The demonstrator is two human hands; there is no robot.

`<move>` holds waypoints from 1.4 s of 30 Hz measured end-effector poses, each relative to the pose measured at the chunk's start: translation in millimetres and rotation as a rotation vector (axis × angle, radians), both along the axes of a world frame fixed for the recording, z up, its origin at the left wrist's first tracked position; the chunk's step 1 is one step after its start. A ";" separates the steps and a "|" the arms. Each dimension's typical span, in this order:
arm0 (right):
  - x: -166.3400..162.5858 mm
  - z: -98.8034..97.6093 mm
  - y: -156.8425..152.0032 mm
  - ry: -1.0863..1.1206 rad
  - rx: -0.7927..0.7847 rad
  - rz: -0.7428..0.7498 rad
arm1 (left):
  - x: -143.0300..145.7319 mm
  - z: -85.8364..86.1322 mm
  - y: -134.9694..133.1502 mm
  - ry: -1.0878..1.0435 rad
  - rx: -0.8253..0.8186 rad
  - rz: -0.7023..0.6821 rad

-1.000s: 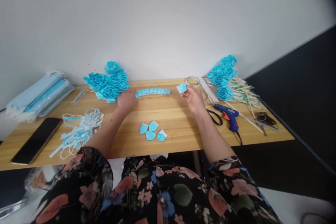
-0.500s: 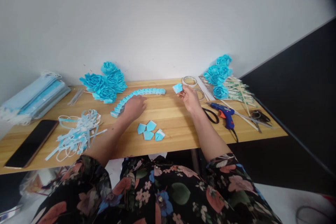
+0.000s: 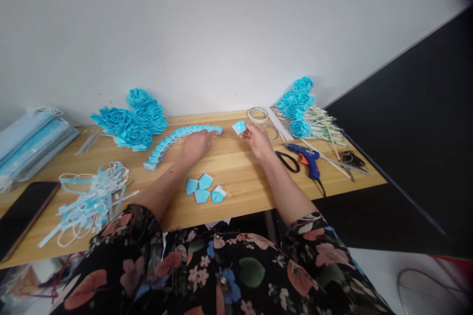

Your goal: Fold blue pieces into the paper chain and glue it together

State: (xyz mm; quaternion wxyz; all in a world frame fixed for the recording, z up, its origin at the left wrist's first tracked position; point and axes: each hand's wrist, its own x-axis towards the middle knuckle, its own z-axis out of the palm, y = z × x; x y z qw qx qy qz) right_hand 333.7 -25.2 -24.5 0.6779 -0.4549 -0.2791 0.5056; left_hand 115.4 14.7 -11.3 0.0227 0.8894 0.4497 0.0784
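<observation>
A small folded blue-and-white piece [image 3: 239,127], cut from mask-like fabric, is pinched in the fingers of my right hand [image 3: 258,141] above the table. My left hand [image 3: 199,146] lies over a curved row of similar overlapping folded pieces [image 3: 168,143]. Its index finger reaches to the row's right end; whether it presses on the pieces I cannot tell, and nothing shows in its grasp. Several loose five-sided blue pieces [image 3: 202,196] lie on the table nearer to me, between my forearms.
Blue fabric flowers stand left [image 3: 136,120] and right [image 3: 297,106] at the back. On the right are tape rolls [image 3: 257,115], a blue glue gun [image 3: 310,157] and wrapped sticks [image 3: 327,125]. Face masks [image 3: 33,145], cut strips [image 3: 92,197] and a phone [image 3: 27,214] lie left.
My left hand has slid right along the curved row to its right end. The view has shifted to the right. My right hand still pinches the folded piece.
</observation>
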 end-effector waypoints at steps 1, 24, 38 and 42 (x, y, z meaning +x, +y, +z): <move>0.7 -0.5 0.2 -0.009 -0.001 0.008 | 1.1 -3.0 2.0 0.013 0.005 -0.001; 7.4 9.8 51.7 -0.766 -0.216 0.354 | 6.0 -20.7 12.1 0.039 -0.029 0.008; -2.1 -15.0 61.6 -0.707 -0.160 0.306 | 5.3 -22.6 16.1 0.014 -0.069 0.025; -2.0 -23.6 66.0 -0.775 -0.145 0.265 | 5.5 -24.5 15.9 0.006 -0.060 0.029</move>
